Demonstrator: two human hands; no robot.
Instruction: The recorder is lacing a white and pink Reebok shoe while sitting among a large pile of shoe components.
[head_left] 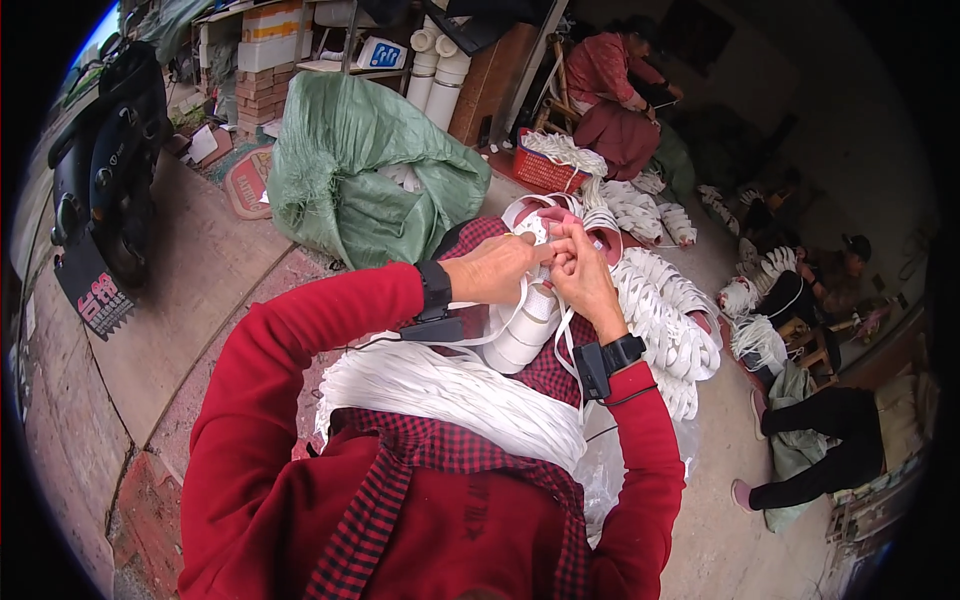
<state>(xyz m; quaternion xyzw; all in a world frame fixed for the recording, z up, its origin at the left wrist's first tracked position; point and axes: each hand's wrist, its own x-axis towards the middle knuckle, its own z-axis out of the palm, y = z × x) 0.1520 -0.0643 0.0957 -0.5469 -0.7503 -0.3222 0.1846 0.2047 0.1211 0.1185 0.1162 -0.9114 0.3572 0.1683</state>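
My left hand (pixel 490 268) is closed, its fingertips at a narrow white strip beside a white perforated piece (pixel 537 229). Facing it, my right hand (pixel 588 283) pinches a white strip (pixel 564 345) whose tail hangs below the hand. The fingertips of both hands almost meet, partly covering what they grip. Directly beneath them a white tube (pixel 522 332) lies slanted over my checked apron (pixel 430 440). Across my lap spreads a thick bundle of white strips (pixel 450 400). White loops with reddish insides (pixel 608 236) stand just beyond my fingers.
A large green woven sack (pixel 365 160) stands ahead on the left. Woven white strip pieces (pixel 660 330) are heaped to my right. Farther off, a red basket (pixel 548 170) holds white strips near a seated person (pixel 615 90). A dark scooter (pixel 115 165) is at far left. Other people sit at right.
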